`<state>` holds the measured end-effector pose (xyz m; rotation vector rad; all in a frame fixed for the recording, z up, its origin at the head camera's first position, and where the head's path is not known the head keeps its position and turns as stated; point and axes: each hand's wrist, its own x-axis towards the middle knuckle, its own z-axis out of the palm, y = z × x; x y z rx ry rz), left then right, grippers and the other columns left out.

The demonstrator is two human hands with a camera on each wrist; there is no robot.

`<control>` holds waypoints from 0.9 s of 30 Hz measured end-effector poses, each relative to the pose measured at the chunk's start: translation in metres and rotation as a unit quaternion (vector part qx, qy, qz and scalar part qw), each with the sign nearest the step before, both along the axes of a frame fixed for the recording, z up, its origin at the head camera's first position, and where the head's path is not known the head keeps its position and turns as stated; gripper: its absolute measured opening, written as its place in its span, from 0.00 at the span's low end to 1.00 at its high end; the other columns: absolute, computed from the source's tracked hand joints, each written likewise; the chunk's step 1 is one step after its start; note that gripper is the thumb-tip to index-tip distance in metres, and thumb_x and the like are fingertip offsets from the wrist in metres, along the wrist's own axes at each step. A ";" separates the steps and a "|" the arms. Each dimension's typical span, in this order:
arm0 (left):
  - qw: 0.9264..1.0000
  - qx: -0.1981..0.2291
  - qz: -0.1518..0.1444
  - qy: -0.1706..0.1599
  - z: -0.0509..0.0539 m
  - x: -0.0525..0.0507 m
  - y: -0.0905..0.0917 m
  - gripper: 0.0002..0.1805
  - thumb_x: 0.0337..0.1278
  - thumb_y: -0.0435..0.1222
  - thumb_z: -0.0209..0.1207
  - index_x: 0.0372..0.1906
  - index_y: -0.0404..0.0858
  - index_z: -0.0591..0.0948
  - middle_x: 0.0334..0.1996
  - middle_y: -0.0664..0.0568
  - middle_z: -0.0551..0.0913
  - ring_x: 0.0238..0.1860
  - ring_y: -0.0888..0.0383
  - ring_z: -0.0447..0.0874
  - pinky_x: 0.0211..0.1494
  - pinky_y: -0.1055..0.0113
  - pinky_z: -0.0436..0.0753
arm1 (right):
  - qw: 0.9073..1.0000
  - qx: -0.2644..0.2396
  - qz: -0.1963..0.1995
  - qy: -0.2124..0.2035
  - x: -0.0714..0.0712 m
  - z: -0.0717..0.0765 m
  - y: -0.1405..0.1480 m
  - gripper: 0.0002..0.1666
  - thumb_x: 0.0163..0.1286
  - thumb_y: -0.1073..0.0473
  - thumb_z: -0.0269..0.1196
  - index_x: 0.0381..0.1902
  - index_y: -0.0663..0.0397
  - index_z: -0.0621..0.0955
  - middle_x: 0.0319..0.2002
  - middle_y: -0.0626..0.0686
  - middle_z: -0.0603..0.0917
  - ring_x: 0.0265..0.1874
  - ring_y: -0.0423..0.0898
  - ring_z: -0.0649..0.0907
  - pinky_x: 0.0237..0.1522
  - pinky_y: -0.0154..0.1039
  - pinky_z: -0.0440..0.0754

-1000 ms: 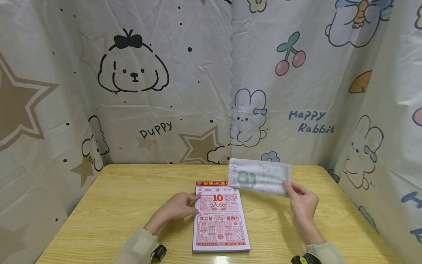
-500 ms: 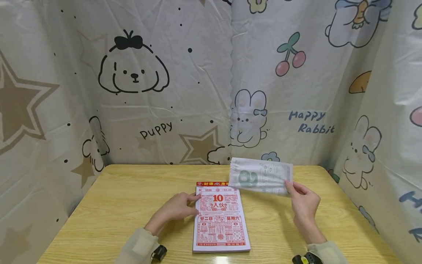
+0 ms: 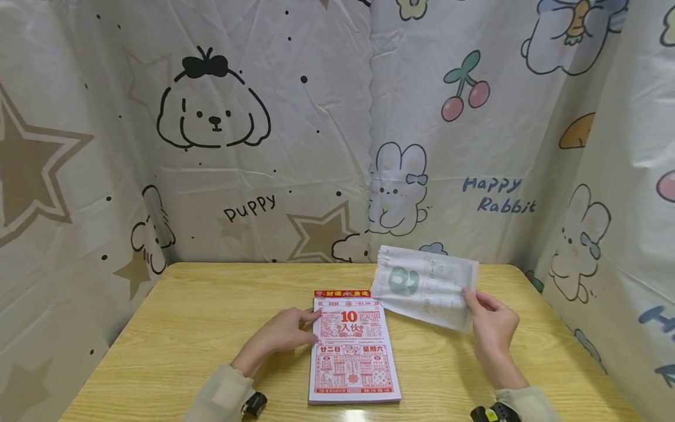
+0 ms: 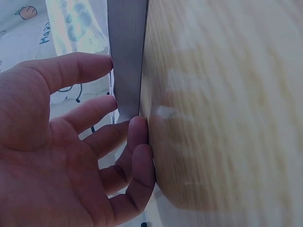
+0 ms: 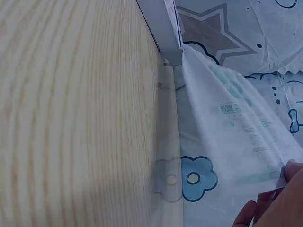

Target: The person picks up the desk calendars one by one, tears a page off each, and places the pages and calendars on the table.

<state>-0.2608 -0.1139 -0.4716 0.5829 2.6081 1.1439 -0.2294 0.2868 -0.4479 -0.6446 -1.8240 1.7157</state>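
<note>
A tear-off calendar (image 3: 352,351) lies on the table, its red print showing a large 10, with a red strip (image 3: 337,293) along its top. My left hand (image 3: 282,329) rests against its left side; in the left wrist view the thumb and fingertips touch the edge of the thick pad (image 4: 127,56), the lower fingers bent near the tabletop. My right hand (image 3: 494,328) pinches one end of a thin calendar page (image 3: 424,287), green print showing through. The page's other end meets the calendar's top right corner; whether it is joined there I cannot tell.
The wooden table (image 3: 211,293) spreads to both sides of the calendar. Behind it and at the sides hangs a pale curtain (image 3: 316,146) with cartoon prints. A dark band-like device (image 3: 255,404) sits on each wrist.
My right hand has shifted right and slightly down with the page. The page now slants more, and more of the red strip shows. My left hand and the calendar have not moved.
</note>
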 end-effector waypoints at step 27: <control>1.000 -0.010 -0.001 0.004 0.001 0.000 0.002 0.36 0.53 0.37 0.71 0.70 0.34 0.79 0.73 0.35 0.72 0.14 0.64 0.55 0.18 0.70 0.63 | 1.000 -0.001 -0.018 -0.012 0.003 0.002 0.016 0.26 0.68 0.52 0.75 0.53 0.69 0.85 0.30 0.37 0.84 0.34 0.35 0.82 0.34 0.24 0.80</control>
